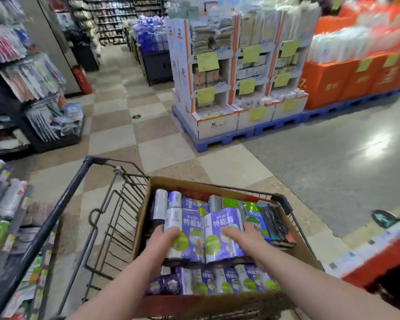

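Lying on the top layer of a loaded cardboard box (194, 184), two purple packs are covered by both hands. The left purple pack (192, 225) and the right purple pack (226, 248) are glossy film wraps, side by side and touching, each printed with a white band, a green roundel and a small snowman-like figure. The left hand (163, 241) is laid on the outer left edge of the left pack, fingers (172, 230) straight and pressed together. The right hand (245, 236) is laid flat on the right pack, fingers straight and close, thumb apart towards the box's right side. Large white characters "特能装" are read on both packs; smaller print is blurred. More of the same packs (226, 280) are seen in a row below, nearer the camera. Dark packs (275, 222) are stacked just beside the right hand. The box is seated in a wire shopping cart (62, 204). Farther off, a cardboard display stand (217, 121) with yellow-green tags (207, 61) is noted on a blue pallet (217, 140), orange cartons (328, 82) to its right, and a red fire extinguisher (82, 79) at far left.
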Demonstrator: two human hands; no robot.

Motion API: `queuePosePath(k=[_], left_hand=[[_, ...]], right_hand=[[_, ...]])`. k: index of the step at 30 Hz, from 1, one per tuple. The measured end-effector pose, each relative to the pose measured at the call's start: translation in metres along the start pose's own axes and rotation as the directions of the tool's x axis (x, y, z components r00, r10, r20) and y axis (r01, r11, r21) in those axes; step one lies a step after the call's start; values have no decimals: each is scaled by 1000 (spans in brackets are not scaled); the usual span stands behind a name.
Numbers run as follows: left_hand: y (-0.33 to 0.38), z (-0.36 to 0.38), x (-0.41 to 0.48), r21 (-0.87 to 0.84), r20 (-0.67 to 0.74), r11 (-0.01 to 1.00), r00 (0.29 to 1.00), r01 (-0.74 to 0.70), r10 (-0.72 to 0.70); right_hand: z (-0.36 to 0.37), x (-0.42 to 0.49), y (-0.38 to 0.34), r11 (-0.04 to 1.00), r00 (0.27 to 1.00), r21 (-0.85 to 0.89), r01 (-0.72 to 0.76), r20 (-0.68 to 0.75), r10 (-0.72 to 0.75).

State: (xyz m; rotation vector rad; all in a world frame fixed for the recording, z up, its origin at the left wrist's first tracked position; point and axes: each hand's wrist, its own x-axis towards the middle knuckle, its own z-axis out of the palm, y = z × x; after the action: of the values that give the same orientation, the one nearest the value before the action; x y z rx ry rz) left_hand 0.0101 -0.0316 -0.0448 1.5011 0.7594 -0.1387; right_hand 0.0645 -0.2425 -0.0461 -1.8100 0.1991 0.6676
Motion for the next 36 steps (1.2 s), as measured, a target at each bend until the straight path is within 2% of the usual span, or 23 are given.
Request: queuePosePath(k=[4, 7, 9, 12, 17, 26, 28, 32, 36], left_hand=[[3, 11, -32, -63, 127, 997, 990, -48, 56], [-32, 29, 0, -7, 231, 996, 969, -86, 85], [-32, 46, -15, -9, 313, 998, 947, -67, 67], [-6, 73, -92, 4, 462, 995, 882, -101, 88], [-13, 127, -128, 45, 628, 990, 775, -134, 76], [-40, 231, -219, 103, 810, 978, 587, -179, 22], [-51, 255, -249, 124, 843, 970, 538, -208, 8], [-78, 305, -323, 132, 896, 958, 444, -254, -5], [-106, 356, -404, 134, 930, 951, 367, -278, -24]], right_hand=[[-12, -44, 10, 995, 996, 103, 16, -90, -7], [-25, -81, 20, 989, 980, 141, 49, -196, -20], [-38, -105, 32, 984, 962, 172, 54, -273, -5], [-60, -145, 52, 971, 926, 227, 68, -376, 24], [-99, -201, 93, 938, 835, 322, 125, -544, 76], [-162, -326, 163, 903, 676, 387, 186, -718, 168], [-178, -360, 181, 897, 643, 392, 205, -745, 179], [-208, -435, 225, 868, 526, 428, 252, -814, 248], [-240, -518, 265, 843, 463, 433, 319, -848, 260]])
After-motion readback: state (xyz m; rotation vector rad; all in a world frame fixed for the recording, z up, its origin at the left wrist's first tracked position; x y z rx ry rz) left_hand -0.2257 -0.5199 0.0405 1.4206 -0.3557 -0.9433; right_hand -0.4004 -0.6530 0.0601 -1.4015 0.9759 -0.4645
